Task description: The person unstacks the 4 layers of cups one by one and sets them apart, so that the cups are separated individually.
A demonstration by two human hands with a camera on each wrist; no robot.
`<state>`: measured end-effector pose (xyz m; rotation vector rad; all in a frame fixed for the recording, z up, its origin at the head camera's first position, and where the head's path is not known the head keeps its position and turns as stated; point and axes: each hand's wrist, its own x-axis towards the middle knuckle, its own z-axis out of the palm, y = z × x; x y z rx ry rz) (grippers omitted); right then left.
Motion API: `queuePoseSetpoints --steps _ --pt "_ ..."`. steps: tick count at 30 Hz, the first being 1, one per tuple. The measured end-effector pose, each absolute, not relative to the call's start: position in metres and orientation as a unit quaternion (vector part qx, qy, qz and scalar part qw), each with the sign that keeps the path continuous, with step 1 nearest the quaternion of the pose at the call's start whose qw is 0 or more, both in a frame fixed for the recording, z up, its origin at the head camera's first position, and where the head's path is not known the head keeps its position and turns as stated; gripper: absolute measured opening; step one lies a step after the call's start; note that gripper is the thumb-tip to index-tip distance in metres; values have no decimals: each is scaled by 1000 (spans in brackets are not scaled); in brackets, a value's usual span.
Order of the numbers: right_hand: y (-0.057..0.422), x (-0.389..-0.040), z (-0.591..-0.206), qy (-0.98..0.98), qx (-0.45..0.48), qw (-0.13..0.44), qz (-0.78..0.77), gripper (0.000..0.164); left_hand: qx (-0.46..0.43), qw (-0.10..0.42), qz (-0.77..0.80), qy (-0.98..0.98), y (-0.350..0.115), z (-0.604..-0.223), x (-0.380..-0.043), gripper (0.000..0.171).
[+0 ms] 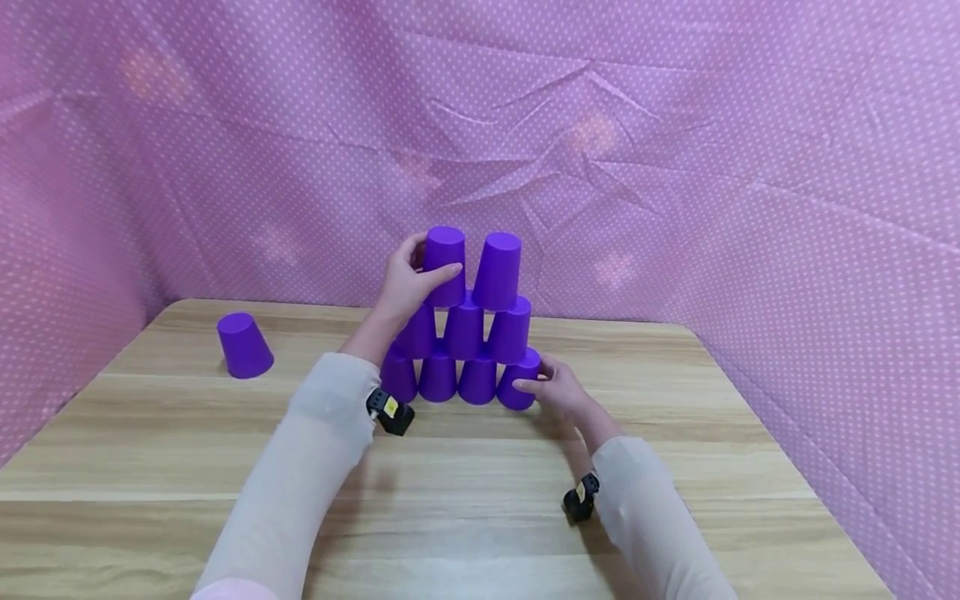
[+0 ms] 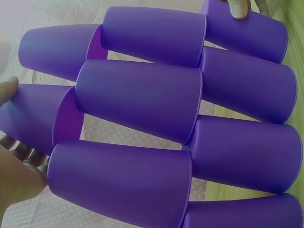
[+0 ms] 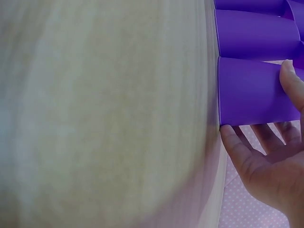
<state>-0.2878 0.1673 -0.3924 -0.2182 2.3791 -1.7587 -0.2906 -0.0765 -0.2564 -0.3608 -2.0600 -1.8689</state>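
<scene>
Left hand [image 1: 403, 289] pinches top cup [image 1: 446, 248], upper left of 9-cup stack [image 1: 463, 333]; right hand [image 1: 560, 390] pinches corner cup [image 1: 517, 372], lower right; lone cup [image 1: 245, 346] well left.

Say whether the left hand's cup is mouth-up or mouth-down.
Mouth-down: in the head view, the cup in the left hand shows its closed base on top, wider end below.

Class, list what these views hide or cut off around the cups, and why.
Head view: middle row's left cup, partly covered by the left hand.
Head view: inside of the lone cup, hidden by its wall.
Left wrist view: bottom row's left cup, cut off by the lower edge.
Right wrist view: right hand, cut off by the right edge.
</scene>
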Motion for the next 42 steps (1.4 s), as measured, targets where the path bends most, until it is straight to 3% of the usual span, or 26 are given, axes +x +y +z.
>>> queuePoseSetpoints --steps 29,42 --pt "169 -288 -390 790 -84 100 -599 50 -88 231 -668 -702 -135 -241 -277 55" --pt "168 -289 -392 797 -77 96 -592 52 -46 232 -653 -719 -174 -264 -263 60"
